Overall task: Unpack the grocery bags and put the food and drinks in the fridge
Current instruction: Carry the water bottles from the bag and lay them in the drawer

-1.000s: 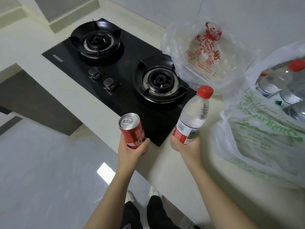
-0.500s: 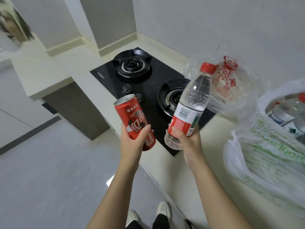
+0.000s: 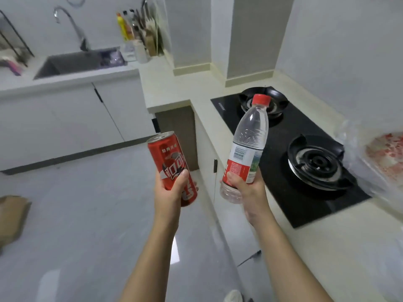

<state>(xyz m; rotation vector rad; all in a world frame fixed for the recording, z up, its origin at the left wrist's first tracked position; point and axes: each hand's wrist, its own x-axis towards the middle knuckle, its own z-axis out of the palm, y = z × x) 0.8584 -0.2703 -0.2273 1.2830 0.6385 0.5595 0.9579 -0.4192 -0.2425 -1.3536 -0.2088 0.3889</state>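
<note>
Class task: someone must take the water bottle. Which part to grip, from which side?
Probably the clear upper body of the water bottle, above the label, from the stove side: the right hand wraps its bottom, the can crowds the other side.

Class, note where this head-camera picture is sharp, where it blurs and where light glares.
Head view: the red can and water bottle look fairly sharp; the sink and the plastic bag at the right edge are blurred; the floor shows pale glare.
</note>
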